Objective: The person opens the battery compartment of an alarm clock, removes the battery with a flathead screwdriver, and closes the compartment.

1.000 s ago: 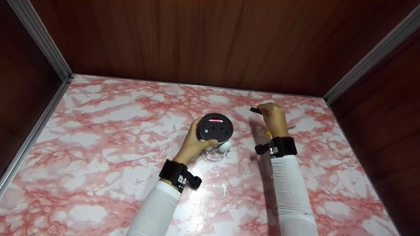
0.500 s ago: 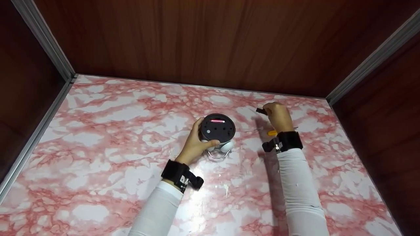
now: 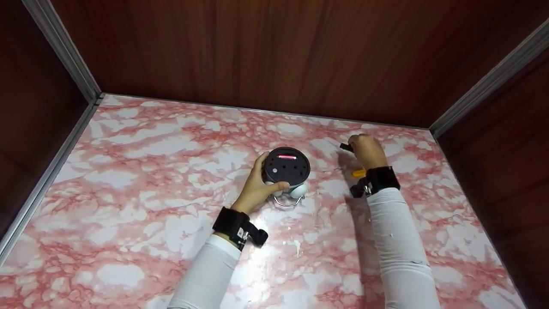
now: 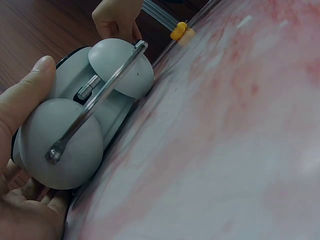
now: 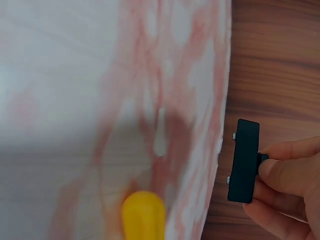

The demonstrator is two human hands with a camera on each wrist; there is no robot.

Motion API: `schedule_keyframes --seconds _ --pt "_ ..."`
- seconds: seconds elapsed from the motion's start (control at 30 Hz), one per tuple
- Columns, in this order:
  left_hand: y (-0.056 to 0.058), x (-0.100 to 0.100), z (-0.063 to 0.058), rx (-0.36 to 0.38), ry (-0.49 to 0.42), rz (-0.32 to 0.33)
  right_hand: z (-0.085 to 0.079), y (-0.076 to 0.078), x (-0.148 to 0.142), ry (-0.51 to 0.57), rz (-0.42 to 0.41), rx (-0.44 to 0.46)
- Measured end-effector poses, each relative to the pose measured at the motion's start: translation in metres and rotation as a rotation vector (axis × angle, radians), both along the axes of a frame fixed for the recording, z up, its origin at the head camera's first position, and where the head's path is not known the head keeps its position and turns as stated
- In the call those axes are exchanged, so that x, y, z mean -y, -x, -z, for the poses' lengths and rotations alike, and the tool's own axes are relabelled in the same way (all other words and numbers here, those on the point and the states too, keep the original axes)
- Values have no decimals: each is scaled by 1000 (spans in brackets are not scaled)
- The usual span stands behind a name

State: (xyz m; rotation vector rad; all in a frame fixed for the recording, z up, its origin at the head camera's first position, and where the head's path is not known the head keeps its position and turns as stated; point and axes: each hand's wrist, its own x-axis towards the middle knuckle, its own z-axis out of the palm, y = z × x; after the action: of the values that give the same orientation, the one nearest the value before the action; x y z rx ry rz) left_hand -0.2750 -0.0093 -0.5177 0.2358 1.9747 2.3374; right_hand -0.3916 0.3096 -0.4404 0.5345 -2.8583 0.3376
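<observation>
My left hand grips a twin-bell alarm clock by its side, the thumb near the bells. Its black back faces up, and a pink battery shows in the slot there. The left wrist view shows two pale bells with a metal handle across them. To the right, my right hand pinches a small black battery cover by its tab, held over the table. Two small metal bits show along one side of the cover.
A yellow-handled tool lies on the marbled table beneath the right wrist, partly hidden by it. Dark wood-grain panels with metal edging stand at the back and both sides.
My right hand has drawn a little to the right with the battery cover, away from the clock. The left hand keeps its hold on the clock; the view has shifted slightly.
</observation>
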Motion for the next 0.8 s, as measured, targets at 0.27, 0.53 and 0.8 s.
schedule_keyframes --seconds 0.27,0.53,0.8 --pt "0 -2 1 3 -32 -7 4 1 -3 -111 -14 63" --pt "0 -3 2 -4 -9 -9 7 1 -11 -83 -15 131" --pt "3 -2 4 10 -59 13 13 2 -11 -95 -32 156"
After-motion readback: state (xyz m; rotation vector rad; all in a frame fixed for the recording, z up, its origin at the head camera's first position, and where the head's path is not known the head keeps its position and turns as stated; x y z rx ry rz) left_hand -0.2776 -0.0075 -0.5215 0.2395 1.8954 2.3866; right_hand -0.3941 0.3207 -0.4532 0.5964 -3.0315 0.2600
